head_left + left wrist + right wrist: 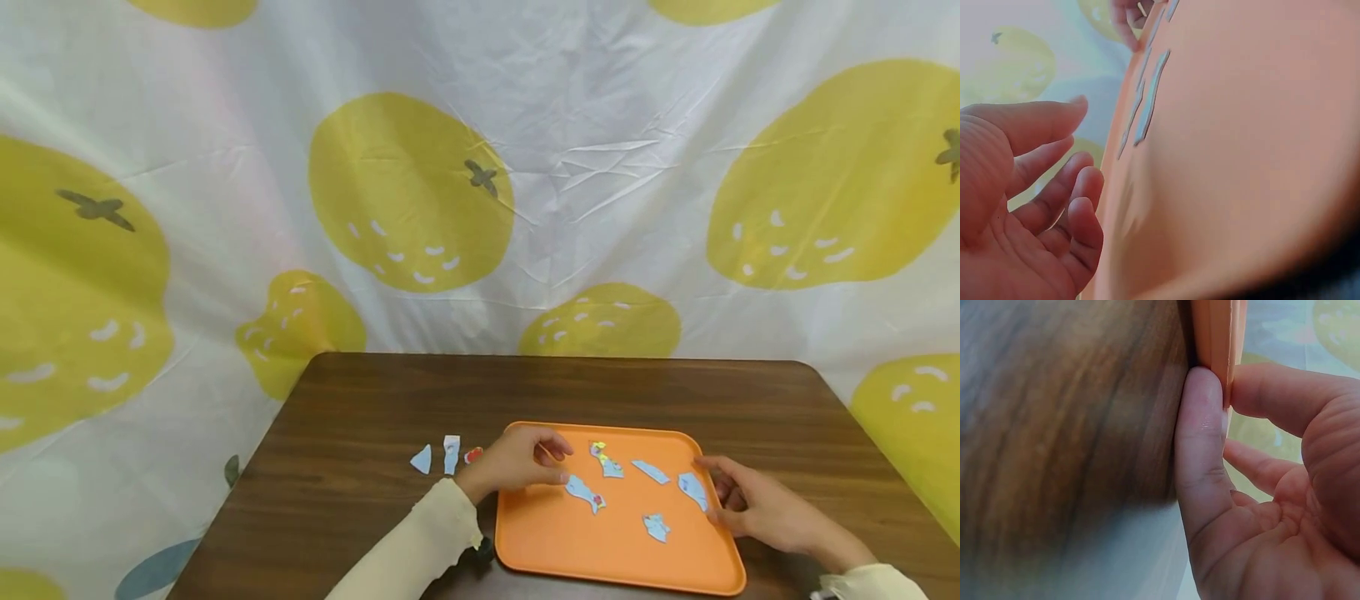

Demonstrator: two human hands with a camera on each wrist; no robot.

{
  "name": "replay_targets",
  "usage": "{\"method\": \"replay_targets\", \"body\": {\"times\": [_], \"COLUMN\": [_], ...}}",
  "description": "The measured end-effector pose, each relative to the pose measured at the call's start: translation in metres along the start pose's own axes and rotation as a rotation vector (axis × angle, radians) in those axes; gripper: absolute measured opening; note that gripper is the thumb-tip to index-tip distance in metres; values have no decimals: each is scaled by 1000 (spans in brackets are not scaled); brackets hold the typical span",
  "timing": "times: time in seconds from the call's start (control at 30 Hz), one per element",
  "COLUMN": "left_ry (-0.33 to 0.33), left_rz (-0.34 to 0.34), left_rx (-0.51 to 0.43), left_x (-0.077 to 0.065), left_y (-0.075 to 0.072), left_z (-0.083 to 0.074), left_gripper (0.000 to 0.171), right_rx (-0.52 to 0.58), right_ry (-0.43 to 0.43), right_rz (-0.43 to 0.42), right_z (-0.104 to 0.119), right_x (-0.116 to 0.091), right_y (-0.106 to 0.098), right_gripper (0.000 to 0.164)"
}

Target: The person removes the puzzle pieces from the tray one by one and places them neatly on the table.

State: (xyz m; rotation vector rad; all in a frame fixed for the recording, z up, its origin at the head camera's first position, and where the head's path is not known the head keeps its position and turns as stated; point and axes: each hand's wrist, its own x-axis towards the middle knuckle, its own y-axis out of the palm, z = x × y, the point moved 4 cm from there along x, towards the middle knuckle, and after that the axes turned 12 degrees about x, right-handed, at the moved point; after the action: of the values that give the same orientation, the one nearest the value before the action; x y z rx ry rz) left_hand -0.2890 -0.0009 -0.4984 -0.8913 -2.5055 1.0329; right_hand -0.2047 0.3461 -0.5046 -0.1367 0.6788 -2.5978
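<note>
My left hand (521, 458) hovers over the left part of an orange tray (615, 562), its fingers loosely bent and holding nothing. Closest to its fingertips lies a light-blue, irregular flat piece (581, 492) with a small red print. Others on the tray are a piece with yellow print (606, 460), a narrow blue piece (650, 472), a blue piece near the right rim (692, 490) and a jagged one (657, 527). My right hand (772, 507) grips the tray's right edge; in the right wrist view, the thumb (1272, 394) touches the rim and a finger (1202, 437) lies against its underside.
Left of the tray, on the brown wooden table (360, 400), lie a triangular blue piece (422, 459), a white-and-blue strip (452, 454) and a red-printed piece (473, 455) partly behind my left hand. A lemon-patterned curtain (585, 183) hangs behind the table.
</note>
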Motion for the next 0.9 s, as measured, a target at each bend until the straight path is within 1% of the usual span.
{"method": "replay_targets", "body": {"times": [0.1,0.2,0.27,0.37,0.43,0.6,0.77,0.9], "left_ry": [-7,-15,-18,-25,-32,-31,-28,-42], "left_rz": [48,109,143,168,172,154,133,139], "left_rx": [-43,-93,-120,-138,-121,-75,-54,-5], "left_x": [3,5,6,7,6,5,4,3], "left_y": [7,14,19,23,26,28,27,26], "left_z": [-6,-9,-9,-7,-6,-3,-6,-9], "left_gripper": [36,39,40,40,39,35,34,36], "right_rx": [4,-4,-9,-17,-24,-56,-71,-67], "right_ry": [0,-4,-3,7,13,3,-5,-13], "right_rz": [0,-3,-5,-6,-7,-16,-21,-15], "right_z": [0,-1,-1,-2,-2,0,0,0], "right_x": [-1,-1,-1,-1,-1,-2,-2,-2], "right_y": [0,0,0,0,0,0,-1,-1], "right_gripper": [70,70,70,71,71,71,70,70]}}
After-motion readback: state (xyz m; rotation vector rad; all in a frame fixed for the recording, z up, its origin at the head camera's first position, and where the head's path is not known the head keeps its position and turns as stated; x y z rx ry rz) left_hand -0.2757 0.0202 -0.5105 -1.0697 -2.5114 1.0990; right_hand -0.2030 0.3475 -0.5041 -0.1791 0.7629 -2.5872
